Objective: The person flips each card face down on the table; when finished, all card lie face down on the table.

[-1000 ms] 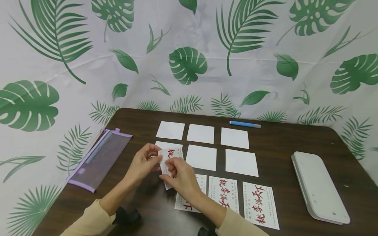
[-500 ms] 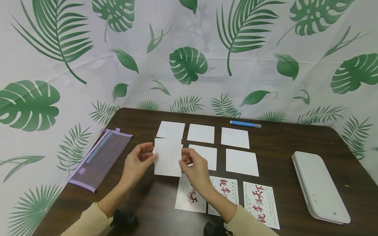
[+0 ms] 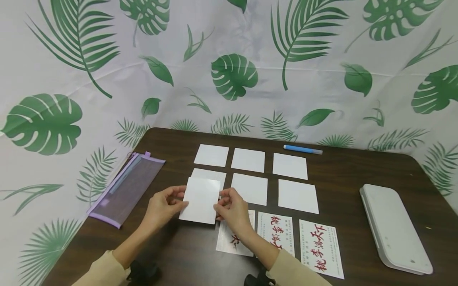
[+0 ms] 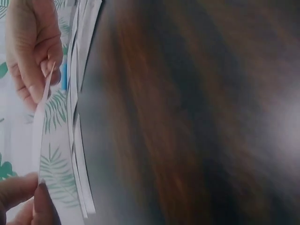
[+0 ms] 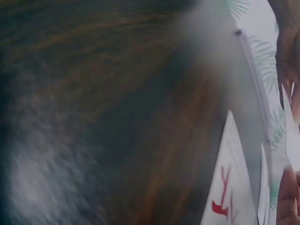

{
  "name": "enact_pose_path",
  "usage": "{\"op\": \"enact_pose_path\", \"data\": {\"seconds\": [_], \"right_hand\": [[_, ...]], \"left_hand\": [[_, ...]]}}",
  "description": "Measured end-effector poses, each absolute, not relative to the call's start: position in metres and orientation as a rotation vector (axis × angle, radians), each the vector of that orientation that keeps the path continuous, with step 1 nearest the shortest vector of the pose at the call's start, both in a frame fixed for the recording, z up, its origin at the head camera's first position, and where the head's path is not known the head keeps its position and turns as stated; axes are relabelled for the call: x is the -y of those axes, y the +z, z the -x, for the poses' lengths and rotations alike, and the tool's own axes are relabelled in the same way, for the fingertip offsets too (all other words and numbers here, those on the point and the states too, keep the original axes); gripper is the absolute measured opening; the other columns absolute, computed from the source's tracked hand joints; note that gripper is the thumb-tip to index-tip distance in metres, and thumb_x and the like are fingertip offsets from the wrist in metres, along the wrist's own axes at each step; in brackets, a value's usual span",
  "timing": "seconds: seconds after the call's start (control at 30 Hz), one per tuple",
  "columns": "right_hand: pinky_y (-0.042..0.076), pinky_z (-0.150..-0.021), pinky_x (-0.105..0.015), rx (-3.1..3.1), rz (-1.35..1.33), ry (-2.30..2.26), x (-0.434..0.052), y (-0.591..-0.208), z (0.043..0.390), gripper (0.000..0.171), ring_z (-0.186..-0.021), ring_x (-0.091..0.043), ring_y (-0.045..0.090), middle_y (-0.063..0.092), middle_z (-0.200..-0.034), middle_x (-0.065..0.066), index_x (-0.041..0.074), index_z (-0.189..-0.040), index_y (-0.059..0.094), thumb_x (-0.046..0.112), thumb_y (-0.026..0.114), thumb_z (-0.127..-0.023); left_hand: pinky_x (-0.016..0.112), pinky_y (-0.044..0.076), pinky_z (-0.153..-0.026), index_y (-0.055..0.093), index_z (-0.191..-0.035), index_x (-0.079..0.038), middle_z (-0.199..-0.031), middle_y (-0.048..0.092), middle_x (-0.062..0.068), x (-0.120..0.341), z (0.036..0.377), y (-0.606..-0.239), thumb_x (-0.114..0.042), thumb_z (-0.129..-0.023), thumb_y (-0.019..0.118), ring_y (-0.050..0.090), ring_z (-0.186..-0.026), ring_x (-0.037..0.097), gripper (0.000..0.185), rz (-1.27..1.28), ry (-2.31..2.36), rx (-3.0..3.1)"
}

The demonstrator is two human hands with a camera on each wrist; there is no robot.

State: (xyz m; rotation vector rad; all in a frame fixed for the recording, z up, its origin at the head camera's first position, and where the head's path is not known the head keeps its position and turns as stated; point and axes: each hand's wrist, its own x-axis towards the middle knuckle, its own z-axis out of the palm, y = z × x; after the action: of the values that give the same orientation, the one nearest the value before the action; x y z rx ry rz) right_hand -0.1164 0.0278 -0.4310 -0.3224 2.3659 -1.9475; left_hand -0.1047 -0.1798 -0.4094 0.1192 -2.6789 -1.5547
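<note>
The left hand (image 3: 161, 207) and the right hand (image 3: 234, 211) are a little way apart, with one card (image 3: 200, 200) between them. The left hand pinches the card by its left side, and the right hand pinches it by its right side. The card is up off the table (image 3: 186, 254), and its top side is plain white.

Just past the hands, one white card (image 3: 214, 173) lies partly hidden behind the held card. Two more white cards (image 3: 249, 188) lie in the same row, going off to the right of the right hand. Farther from the hands is another row, with three blank cards (image 3: 248, 160) side by side.

Three red-word cards (image 3: 322, 250) lie nearer the person. The first is partly covered by the right hand and arm, the next is partly covered by the right arm, and the last is to the right of that arm.

A purple bag (image 3: 132, 194) you can see through lies to the left of the left hand, with a bluish thing inside. A blue pen (image 3: 300, 149) lies well past the right hand, near the far edge. A white box (image 3: 396, 228) is well off to the right of the right hand. Behind it all hangs a white cloth (image 3: 186, 83) with green leaves on it. Both sleeves (image 3: 105, 270) are cream.
</note>
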Motion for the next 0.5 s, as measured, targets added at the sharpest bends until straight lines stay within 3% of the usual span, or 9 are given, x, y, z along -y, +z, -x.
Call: {"op": "enact_pose_path", "data": {"seconds": [0.37,0.5], "right_hand": [[0.050,-0.044,-0.021,-2.431,0.453,-1.655,-0.019,-0.439,0.110,0.021,-0.048,-0.012,0.061,0.066,-0.067,-0.009,-0.003,-0.090,0.053,-0.005,0.069,-0.077],[0.043,-0.049,-0.017,-2.622,0.519,-1.446,-0.016,-0.440,0.106,0.020,-0.053,-0.003,0.056,0.066,-0.066,0.000,0.005,-0.086,0.056,0.004,0.073,-0.076]], "left_hand": [[0.021,0.050,-0.056,0.064,-0.109,0.000,-0.091,0.068,0.010,0.199,0.092,-0.411,-0.004,-0.075,0.075,0.060,-0.072,0.014,0.036,-0.092,-1.434,2.880],[0.022,0.052,-0.056,0.063,-0.107,0.002,-0.090,0.067,0.011,0.204,0.088,-0.413,-0.001,-0.074,0.075,0.061,-0.072,0.015,0.035,-0.097,-1.457,2.886]]}}
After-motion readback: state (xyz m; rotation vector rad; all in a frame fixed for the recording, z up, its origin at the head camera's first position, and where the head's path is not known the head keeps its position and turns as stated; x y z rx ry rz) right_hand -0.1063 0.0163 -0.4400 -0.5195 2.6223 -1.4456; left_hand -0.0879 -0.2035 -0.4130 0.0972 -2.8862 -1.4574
